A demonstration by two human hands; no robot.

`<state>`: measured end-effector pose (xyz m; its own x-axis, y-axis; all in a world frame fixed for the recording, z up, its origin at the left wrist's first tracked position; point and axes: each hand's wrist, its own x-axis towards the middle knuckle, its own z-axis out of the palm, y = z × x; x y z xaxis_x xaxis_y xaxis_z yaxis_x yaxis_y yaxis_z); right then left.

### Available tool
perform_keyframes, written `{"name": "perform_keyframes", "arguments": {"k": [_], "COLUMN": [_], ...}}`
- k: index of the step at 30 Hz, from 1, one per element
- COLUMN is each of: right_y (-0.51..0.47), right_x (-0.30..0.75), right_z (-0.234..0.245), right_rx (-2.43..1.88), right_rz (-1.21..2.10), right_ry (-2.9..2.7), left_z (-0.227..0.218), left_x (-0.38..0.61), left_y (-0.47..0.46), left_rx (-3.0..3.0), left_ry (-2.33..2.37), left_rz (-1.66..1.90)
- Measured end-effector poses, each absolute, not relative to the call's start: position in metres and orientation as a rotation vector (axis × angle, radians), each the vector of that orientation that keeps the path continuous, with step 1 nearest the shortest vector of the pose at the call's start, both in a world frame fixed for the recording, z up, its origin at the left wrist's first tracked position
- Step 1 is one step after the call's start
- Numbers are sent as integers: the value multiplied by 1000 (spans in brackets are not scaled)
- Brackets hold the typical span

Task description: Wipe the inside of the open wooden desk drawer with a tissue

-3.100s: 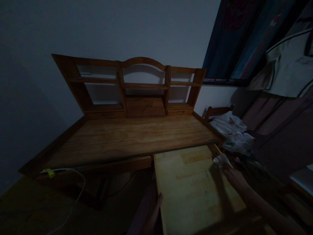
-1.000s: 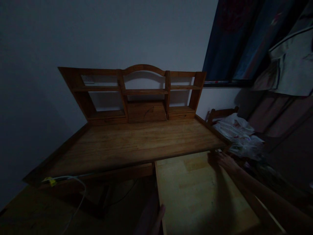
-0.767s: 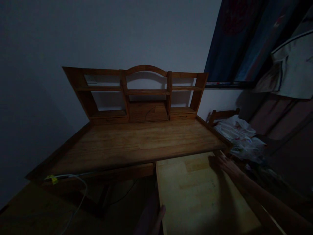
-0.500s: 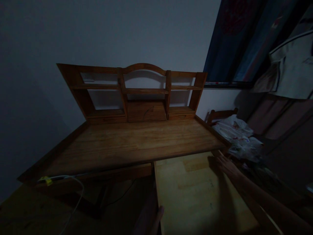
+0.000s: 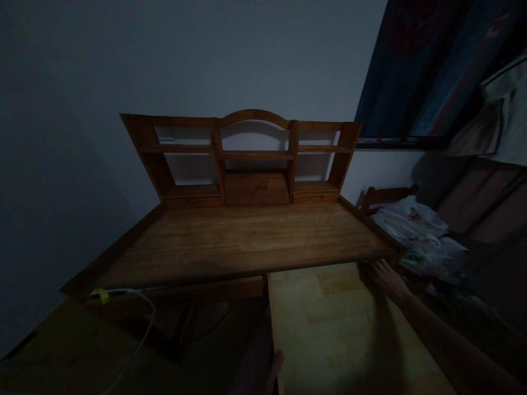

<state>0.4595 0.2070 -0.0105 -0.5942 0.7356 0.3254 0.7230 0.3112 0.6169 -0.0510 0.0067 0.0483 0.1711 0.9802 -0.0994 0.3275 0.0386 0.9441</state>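
Note:
The room is dim. A wooden desk (image 5: pixel 230 241) with a shelf hutch (image 5: pixel 247 159) at its back stands before me. Below its right front a pale wooden drawer (image 5: pixel 325 329) is pulled out. My right hand (image 5: pixel 385 278) reaches into the drawer's far right corner under the desk edge, fingers stretched forward and flat; nothing shows in it. My left hand (image 5: pixel 267 373) rests on the drawer's left side rail at the bottom of the picture, with only the thumb and part of the hand showing.
A white cable with a yellow tag (image 5: pixel 101 295) hangs off the desk's front left. To the right a small wooden chair (image 5: pixel 385 195) holds white plastic bags (image 5: pixel 415 230). Dark curtains and hanging clothes (image 5: pixel 502 120) fill the upper right.
Three seconds ago my right hand held a white crumpled piece near the drawer's right edge; now it lies deeper in the far corner with no white piece showing. The view has shifted slightly left.

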Motion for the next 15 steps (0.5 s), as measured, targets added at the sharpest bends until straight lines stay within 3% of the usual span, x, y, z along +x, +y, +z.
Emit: {"name": "perform_keyframes", "arguments": {"k": [15], "right_y": [171], "right_x": [438], "right_z": [-3], "right_rx": [1532], "right_rz": [1017], "right_ry": [2467], "left_z": [52], "left_x": [-50], "left_y": [5], "left_rx": [1457], "left_ry": [1334], "left_rz": [855]}}
